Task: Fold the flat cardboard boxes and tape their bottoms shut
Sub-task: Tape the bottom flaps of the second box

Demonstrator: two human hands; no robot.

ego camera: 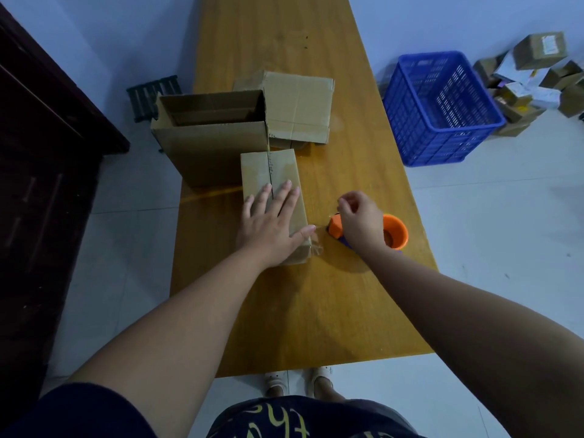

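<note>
A small folded cardboard box (268, 167) stands on the wooden table (316, 311) with its bottom flaps up, and clear tape runs over the seam and hangs off its near right corner. My left hand (271, 222) lies flat on top of it, fingers spread. An orange tape dispenser (396, 233) rests on the table just right of the box. Above it, my right hand (360, 221) has its fingers curled; whether it touches the dispenser I cannot tell.
A larger box (208, 134) with its top open stands behind the small one at the left. Flat cardboard (300, 105) lies behind that. A blue plastic crate (439, 105) and a heap of parcels (531, 74) sit on the floor at right. A dark cabinet (41, 153) stands left.
</note>
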